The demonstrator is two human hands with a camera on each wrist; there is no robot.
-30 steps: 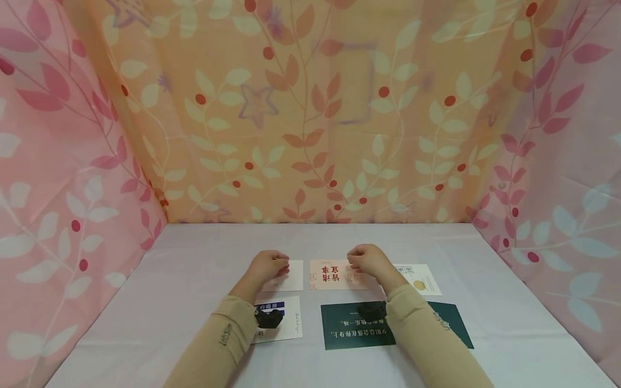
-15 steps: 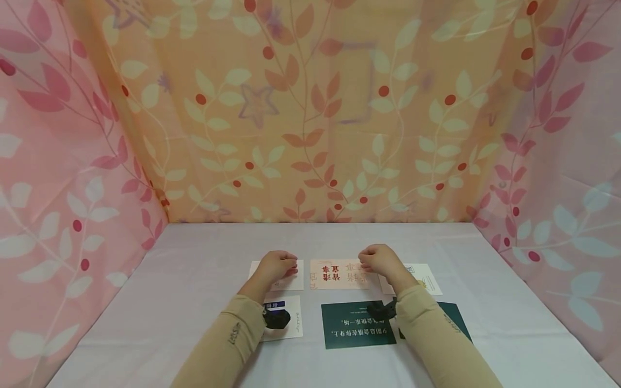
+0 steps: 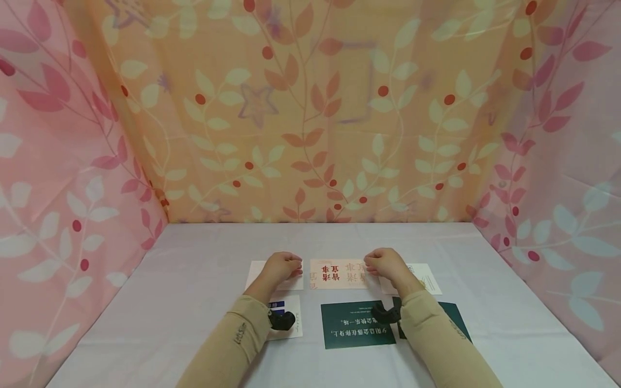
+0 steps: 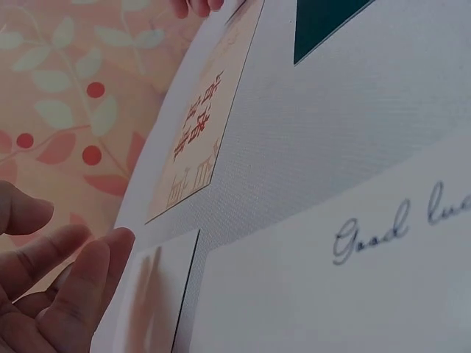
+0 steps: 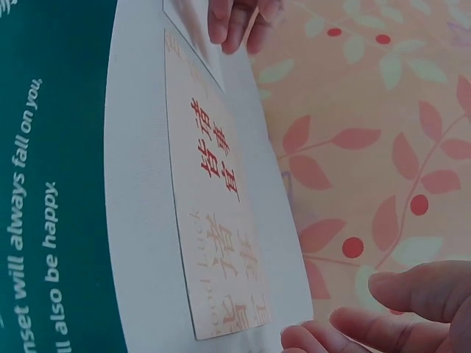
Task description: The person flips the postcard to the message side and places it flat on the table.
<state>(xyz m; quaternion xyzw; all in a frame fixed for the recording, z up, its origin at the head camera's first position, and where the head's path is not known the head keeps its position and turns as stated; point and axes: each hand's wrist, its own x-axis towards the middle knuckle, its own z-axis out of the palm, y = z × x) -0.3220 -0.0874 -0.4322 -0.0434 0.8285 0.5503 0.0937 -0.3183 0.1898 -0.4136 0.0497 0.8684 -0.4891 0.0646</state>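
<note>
My left hand (image 3: 283, 269) hovers close over a glossy white card (image 3: 257, 269) in the back row, fingers loosely bent and holding nothing. In the left wrist view its fingers (image 4: 81, 272) stand apart beside that card, which shows a blurred reflection of them. To the right lies a pink card (image 3: 335, 275) with red characters. My right hand (image 3: 390, 267), also holding nothing, is over the gap between that card's right end and a white card with a yellow picture (image 3: 429, 277). In the right wrist view the fingers (image 5: 383, 323) are relaxed near the pink card's end.
In the front row lie a white card with blue blocks (image 3: 291, 318), partly under my left wrist, and a dark green card (image 3: 356, 337) with white text. Another dark green card (image 3: 456, 318) is half hidden by my right sleeve. A leaf-patterned curtain (image 3: 310, 134) encloses the white table (image 3: 194, 248).
Both hands have drifted a little to the right over the cards. More of the pink card's right part shows now. The cards lie where they were.
</note>
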